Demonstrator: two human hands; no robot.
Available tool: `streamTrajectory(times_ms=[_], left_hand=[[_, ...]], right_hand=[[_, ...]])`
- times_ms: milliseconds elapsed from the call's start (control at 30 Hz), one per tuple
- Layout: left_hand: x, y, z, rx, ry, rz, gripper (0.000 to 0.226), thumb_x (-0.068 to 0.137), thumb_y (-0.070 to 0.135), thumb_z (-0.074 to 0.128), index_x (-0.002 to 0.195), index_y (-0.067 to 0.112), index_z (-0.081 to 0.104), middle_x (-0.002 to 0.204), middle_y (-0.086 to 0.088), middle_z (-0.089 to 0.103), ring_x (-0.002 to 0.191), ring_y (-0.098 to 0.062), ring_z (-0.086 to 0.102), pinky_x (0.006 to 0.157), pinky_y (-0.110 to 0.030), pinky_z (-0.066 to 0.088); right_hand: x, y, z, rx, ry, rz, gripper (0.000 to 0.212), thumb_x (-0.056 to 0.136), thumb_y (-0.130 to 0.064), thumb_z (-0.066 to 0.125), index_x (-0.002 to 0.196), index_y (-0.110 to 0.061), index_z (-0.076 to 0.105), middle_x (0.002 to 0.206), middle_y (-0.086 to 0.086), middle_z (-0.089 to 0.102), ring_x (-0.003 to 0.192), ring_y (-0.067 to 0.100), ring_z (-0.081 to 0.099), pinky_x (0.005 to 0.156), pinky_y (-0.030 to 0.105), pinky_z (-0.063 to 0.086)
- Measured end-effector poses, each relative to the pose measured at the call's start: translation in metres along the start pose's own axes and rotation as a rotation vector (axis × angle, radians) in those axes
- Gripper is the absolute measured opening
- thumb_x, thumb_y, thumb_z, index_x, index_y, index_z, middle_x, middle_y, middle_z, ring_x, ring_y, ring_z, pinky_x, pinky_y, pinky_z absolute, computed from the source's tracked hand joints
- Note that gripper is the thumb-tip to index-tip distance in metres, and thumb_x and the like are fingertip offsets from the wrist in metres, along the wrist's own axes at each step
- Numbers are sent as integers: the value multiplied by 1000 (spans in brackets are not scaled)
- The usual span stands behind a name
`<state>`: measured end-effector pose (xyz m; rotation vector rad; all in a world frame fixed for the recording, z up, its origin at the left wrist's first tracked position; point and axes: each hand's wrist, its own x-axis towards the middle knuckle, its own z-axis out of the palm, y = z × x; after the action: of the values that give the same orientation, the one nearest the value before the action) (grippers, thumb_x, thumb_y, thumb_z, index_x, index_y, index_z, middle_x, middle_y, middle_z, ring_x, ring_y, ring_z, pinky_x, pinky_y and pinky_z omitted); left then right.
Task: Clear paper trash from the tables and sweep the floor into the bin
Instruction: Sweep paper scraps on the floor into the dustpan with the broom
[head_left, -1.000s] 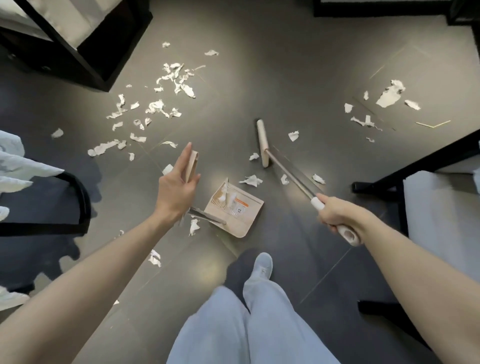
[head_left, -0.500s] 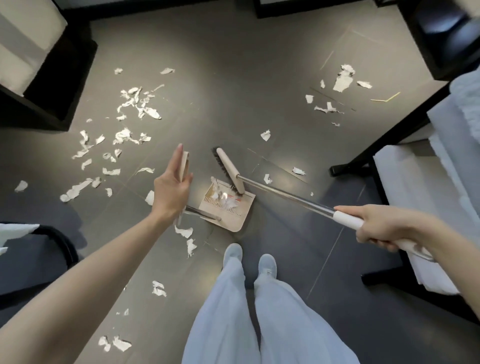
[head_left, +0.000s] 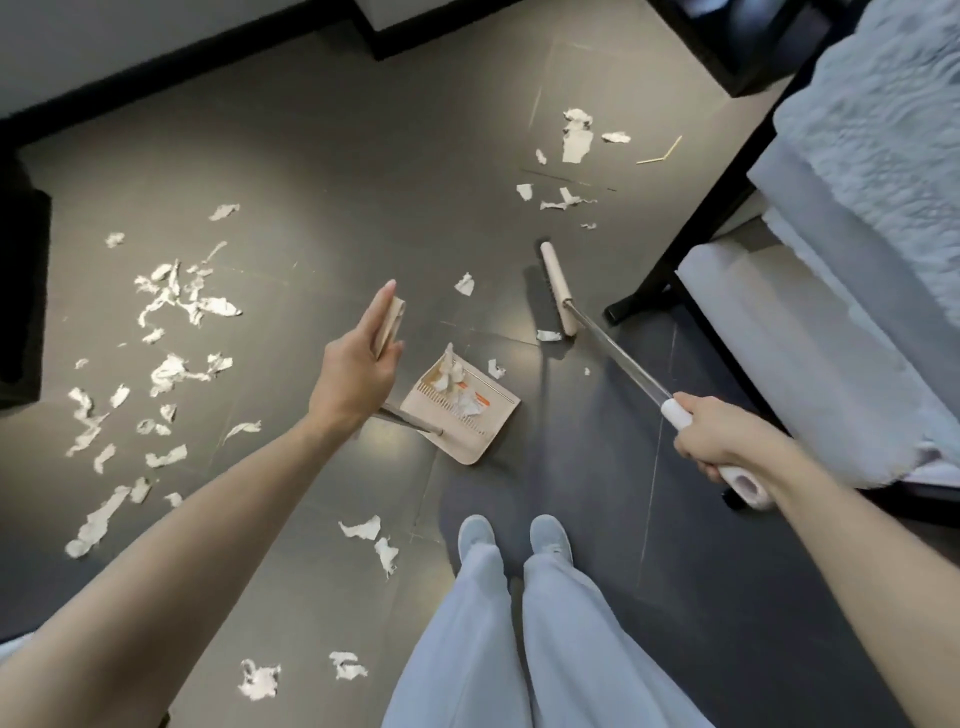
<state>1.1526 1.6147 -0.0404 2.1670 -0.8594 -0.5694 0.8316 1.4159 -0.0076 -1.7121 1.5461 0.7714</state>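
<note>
**Floor sweep: scraps going into the dustpan**

Head view.
- Left hand (head_left: 358, 371): fingers straight, thumb apparently pinching the dustpan's upright grip against them, though the contact is partly hidden.
- Dustpan (head_left: 462, 421): on the floor just below those fingers, with a few scraps inside.
- Right hand (head_left: 722, 441): fingers wrapped round the broom (head_left: 557, 288) handle. The head is on the floor well beyond the fingertips.
- Paper scraps (head_left: 176, 306): scattered wide of the left fingers.

Next move, as judged: pull the head toward the pan's mouth while holding the pan steady.

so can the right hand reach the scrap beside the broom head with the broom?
Probably yes: the right hand grips the broom handle, the broom head rests right beside the scrap, and nothing lies between them.
</note>
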Motion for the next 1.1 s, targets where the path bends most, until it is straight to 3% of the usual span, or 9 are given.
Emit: streamTrajectory(times_ms=[67, 133, 300, 433, 567, 767, 867, 967, 1100], left_hand=[[18, 8, 2, 4, -31, 32, 65, 92, 14, 59, 144, 43, 33, 126, 1, 61, 107, -16, 60, 82, 1, 31], [36, 17, 4, 35, -53, 57, 64, 92, 14, 59, 145, 40, 34, 127, -1, 61, 106, -20, 61, 86, -6, 35], [60, 32, 7, 84, -112, 102, 63, 93, 15, 57, 146, 40, 33, 122, -4, 63, 98, -23, 62, 86, -17, 41], [62, 30, 6, 75, -109, 108, 62, 92, 16, 59, 144, 40, 35, 114, -1, 65, 81, -18, 58, 82, -19, 43], [57, 24, 1, 61, -94, 116, 61, 91, 13, 60, 142, 39, 41, 106, 7, 62, 70, -4, 49, 73, -7, 37], [45, 31, 8, -6, -92, 82, 61, 90, 10, 59, 141, 39, 42, 120, 18, 54, 91, 7, 51, 75, 6, 33], [44, 37, 16, -23, -121, 86, 61, 90, 8, 59, 140, 39, 43, 121, 18, 54, 88, 10, 51, 73, 6, 33], [45, 45, 26, -17, -162, 92, 62, 90, 10, 58, 138, 45, 42, 116, 13, 57, 73, 1, 55, 64, 1, 38], [55, 56, 37, 28, -203, 138, 63, 89, 11, 57, 139, 46, 40, 112, 9, 57, 75, -15, 53, 59, 2, 35]], right_hand=[[9, -10, 9, 20, -55, 26, 42, 80, -4, 42, 120, -14, 45, 53, 8, 55, 46, 21, 48, 53, 26, 40], [14, -18, 18, 85, -130, 28, 37, 82, -3, 45, 117, -16, 44, 50, 7, 52, 42, 19, 45, 49, 26, 40], [1, -20, 45, 140, -283, 38, 72, 84, -2, 44, 146, -35, 29, 67, 11, 54, 46, 16, 44, 48, 26, 42], [-22, -7, 46, 222, -395, 22, 80, 84, -1, 48, 148, -43, 25, 62, 5, 49, 40, 11, 40, 41, 21, 38], [-49, 11, 35, 280, -345, -4, 78, 84, -4, 51, 145, -47, 29, 59, 4, 50, 41, 12, 42, 41, 21, 38], [-70, 39, 38, 278, -166, 55, 81, 81, -10, 51, 144, -53, 24, 63, 8, 59, 48, 18, 50, 47, 27, 46], [-58, 46, 39, 286, -71, 105, 81, 80, -9, 48, 146, -49, 23, 67, 9, 62, 49, 20, 53, 51, 30, 49], [-40, 39, 42, 227, -26, 125, 72, 78, -4, 42, 144, -31, 31, 66, 14, 65, 51, 24, 55, 58, 38, 55], [-25, 20, 49, 254, -94, 113, 64, 81, -3, 41, 143, -15, 30, 61, 14, 64, 55, 26, 56, 70, 41, 56]])
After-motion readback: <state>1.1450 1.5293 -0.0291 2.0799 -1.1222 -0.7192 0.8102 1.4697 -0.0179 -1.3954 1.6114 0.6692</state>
